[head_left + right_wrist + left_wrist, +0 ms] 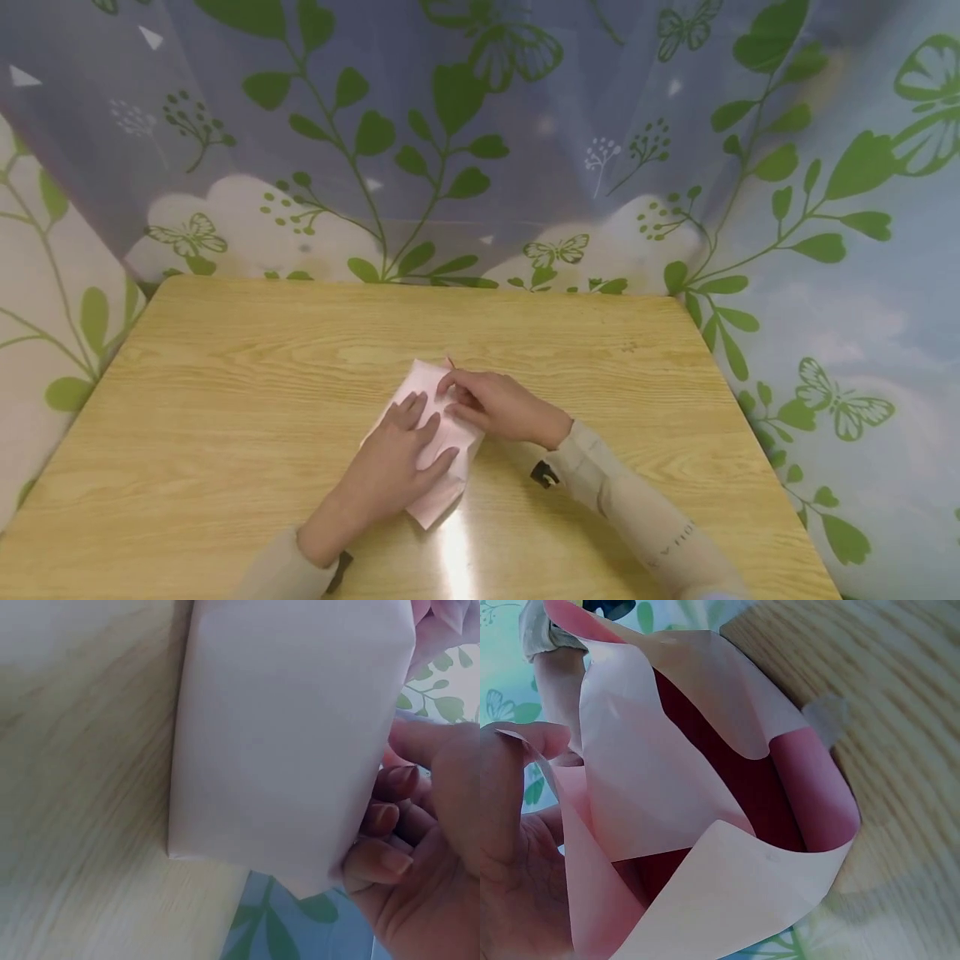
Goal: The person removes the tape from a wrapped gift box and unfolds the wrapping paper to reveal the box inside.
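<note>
A box wrapped in pale pink paper (453, 433) lies slantwise on the wooden table. In the left wrist view, the near end of the pink paper (645, 772) gapes in loose flaps around a dark red box (712, 757). My left hand (397, 467) rests on top of the wrapping, fingers spread. My right hand (502, 404) bends over the parcel's far right part, its index finger and thumb at the paper. From the right wrist, the curled fingers (386, 817) sit against the edge of a smooth wrapped side; I cannot tell whether they pinch anything.
The table (225, 433) has wood grain and a bright glare spot near its front. Behind and beside it hangs a curtain (420, 150) printed with green leaves and butterflies. A small red tip (450, 362) shows at the parcel's far end.
</note>
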Demonstrator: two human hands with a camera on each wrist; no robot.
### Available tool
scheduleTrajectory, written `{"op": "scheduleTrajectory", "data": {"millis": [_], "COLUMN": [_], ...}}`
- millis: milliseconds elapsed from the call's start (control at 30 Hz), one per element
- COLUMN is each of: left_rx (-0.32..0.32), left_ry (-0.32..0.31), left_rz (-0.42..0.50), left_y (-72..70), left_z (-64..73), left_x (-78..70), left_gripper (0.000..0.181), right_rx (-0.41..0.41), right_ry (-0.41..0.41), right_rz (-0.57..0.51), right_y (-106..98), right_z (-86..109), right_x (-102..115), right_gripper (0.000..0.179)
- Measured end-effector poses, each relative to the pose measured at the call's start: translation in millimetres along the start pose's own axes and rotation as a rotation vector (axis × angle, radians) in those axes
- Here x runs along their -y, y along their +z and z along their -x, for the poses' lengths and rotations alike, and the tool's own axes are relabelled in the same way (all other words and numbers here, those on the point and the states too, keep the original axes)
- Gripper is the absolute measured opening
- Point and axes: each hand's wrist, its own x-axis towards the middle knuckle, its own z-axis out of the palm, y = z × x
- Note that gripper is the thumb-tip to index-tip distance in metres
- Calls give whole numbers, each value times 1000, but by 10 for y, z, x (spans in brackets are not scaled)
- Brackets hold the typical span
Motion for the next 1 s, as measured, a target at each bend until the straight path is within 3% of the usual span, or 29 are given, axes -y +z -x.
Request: {"op": "scheduleTrajectory", "data": {"millis": [300, 600, 1000], "left_rx": [16, 14, 8], "left_ry": [1, -1, -12], "left_rz": [5, 8, -14], "left_y": [-10, -6, -5], "left_z": [4, -10, -16], "left_x": [1, -10, -18], "left_gripper": [54, 52, 52], "right_rx": [22, 50, 23], "right_ry": [8, -36, -12], "right_rz": [57, 157, -68], "right_y": [27, 11, -69], "right_z": [-103, -44, 68], "right_x": [-11, -20, -88], "right_gripper": [8, 11, 6]}}
